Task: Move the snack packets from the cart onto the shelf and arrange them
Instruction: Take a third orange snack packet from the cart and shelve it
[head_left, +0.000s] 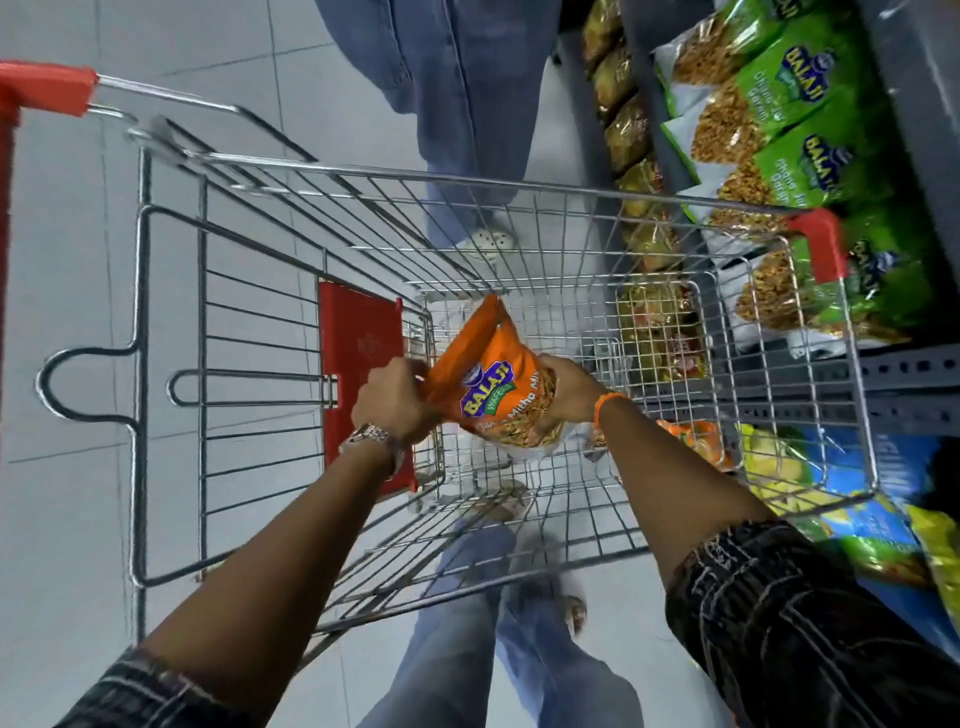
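Observation:
An orange Balaji snack packet (488, 379) hangs inside the wire shopping cart (519, 197), a little above its floor. My left hand (392, 400) grips the packet's left edge, and my right hand (563, 387) grips its right side near the clear window. Both hands reach down into the basket from the near side. The grey shelf (893, 374) stands to the right of the cart, with green Balaji packets (779, 119) lined up on it. Another orange packet (696, 441) shows through the cart's right wall, on the lower shelf level.
A red child-seat flap (361, 364) stands at the cart's left end, with the red handle (47, 88) beyond it. Another person's legs in jeans (467, 130) stand just past the cart. Blue and yellow packets (857, 493) fill the lower right shelf. Grey floor tiles lie to the left.

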